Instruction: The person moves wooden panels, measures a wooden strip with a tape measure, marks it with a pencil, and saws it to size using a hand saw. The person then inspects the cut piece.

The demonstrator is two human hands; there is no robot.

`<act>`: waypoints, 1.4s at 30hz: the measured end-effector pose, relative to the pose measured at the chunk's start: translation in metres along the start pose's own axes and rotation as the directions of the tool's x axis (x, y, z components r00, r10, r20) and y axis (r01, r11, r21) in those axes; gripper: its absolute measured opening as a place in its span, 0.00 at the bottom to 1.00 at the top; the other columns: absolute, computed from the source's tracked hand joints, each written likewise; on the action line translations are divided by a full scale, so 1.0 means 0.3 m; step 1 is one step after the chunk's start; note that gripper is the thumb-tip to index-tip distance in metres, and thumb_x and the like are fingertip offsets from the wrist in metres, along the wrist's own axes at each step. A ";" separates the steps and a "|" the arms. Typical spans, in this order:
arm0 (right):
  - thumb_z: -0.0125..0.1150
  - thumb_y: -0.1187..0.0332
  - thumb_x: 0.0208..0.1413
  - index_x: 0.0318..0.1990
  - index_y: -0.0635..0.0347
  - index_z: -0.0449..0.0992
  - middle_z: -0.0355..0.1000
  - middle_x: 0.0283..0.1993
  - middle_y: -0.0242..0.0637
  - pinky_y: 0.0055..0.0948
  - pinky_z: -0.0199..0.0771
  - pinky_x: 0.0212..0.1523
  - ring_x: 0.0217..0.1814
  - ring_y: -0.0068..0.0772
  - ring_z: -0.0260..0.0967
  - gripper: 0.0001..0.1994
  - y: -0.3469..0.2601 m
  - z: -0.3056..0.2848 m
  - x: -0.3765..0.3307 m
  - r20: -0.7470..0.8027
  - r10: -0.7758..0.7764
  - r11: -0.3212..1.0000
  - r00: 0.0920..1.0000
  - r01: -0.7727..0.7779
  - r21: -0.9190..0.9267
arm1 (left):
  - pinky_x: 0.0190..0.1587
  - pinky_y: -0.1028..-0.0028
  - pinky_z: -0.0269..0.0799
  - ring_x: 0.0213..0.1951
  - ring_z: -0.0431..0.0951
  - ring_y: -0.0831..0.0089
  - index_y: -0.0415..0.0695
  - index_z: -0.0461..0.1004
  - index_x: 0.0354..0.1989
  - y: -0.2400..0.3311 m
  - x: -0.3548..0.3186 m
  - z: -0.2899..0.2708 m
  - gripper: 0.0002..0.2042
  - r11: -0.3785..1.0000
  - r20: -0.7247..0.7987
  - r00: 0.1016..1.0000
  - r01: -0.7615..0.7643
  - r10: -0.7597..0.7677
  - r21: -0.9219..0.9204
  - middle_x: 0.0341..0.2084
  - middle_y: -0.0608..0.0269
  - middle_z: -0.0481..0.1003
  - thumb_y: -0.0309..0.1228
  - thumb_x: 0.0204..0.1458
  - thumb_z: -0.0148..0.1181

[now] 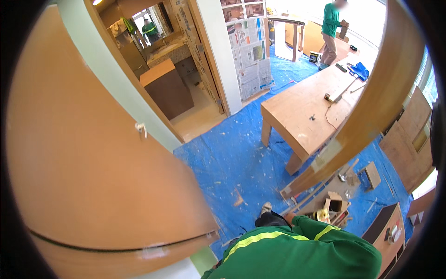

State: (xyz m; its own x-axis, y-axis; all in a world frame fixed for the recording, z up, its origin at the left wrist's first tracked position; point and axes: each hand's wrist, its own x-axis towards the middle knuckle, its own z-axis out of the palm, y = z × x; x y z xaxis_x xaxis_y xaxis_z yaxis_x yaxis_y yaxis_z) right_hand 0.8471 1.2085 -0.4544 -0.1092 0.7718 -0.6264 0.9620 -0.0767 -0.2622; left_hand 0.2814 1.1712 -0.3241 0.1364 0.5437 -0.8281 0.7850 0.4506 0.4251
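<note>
My green sleeve with a yellow stripe (pixel 327 231) bends across the lower edge. At its end a small part of my right hand (pixel 290 217) shows beside my dark trousers (pixel 274 220). Its fingers are too small and hidden to make out, and so is anything in them. Just right of it stands a gold-coloured can (pixel 321 215), partly behind the sleeve. An open cardboard box (pixel 336 203) lies past the can. My left hand is out of the picture. One light shoe (pixel 266 208) rests on the blue floor sheet (pixel 237 160).
A large wooden door (pixel 102 153) fills the left. A wooden post (pixel 371 111) curves along the right, before a long wooden worktable (pixel 302 109) with tools. Another person in green (pixel 331 28) stands at its far end. Offcuts and a small wooden stool (pixel 370 176) lie at right.
</note>
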 end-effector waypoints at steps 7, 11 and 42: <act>0.61 0.62 0.68 0.50 0.63 0.85 0.84 0.36 0.42 0.41 0.85 0.36 0.35 0.40 0.85 0.15 0.077 -0.795 0.280 0.015 0.362 0.425 0.932 -0.180 0.887 | 0.56 0.49 0.79 0.51 0.84 0.48 0.48 0.78 0.65 0.338 0.286 -0.166 0.24 0.981 0.024 0.999 0.044 -0.040 -0.189 0.53 0.48 0.84 0.48 0.68 0.59; 0.62 0.60 0.69 0.53 0.64 0.85 0.85 0.41 0.44 0.39 0.85 0.37 0.36 0.39 0.84 0.17 0.108 -0.971 0.355 -0.005 0.375 0.484 0.927 -0.191 0.854 | 0.56 0.49 0.78 0.52 0.84 0.49 0.48 0.77 0.65 0.535 0.514 -0.320 0.24 0.988 0.106 0.994 0.028 -0.012 -0.153 0.54 0.49 0.83 0.48 0.67 0.60; 0.66 0.52 0.65 0.56 0.64 0.86 0.84 0.53 0.58 0.51 0.78 0.66 0.60 0.60 0.81 0.24 0.395 -1.998 1.179 0.100 0.881 0.044 0.462 -0.292 0.956 | 0.56 0.43 0.76 0.57 0.81 0.50 0.53 0.72 0.66 2.063 2.000 -1.886 0.20 0.937 0.209 0.977 0.036 0.040 -0.347 0.55 0.57 0.79 0.41 0.68 0.60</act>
State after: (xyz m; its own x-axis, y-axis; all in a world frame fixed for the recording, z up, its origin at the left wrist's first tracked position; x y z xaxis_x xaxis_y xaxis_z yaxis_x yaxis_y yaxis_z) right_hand 1.0724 1.8507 -0.2672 0.7724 0.2256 -0.5937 -0.1648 -0.8316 -0.5304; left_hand 0.5071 2.1767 -0.3512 0.2911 0.4008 -0.8687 0.5314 0.6873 0.4952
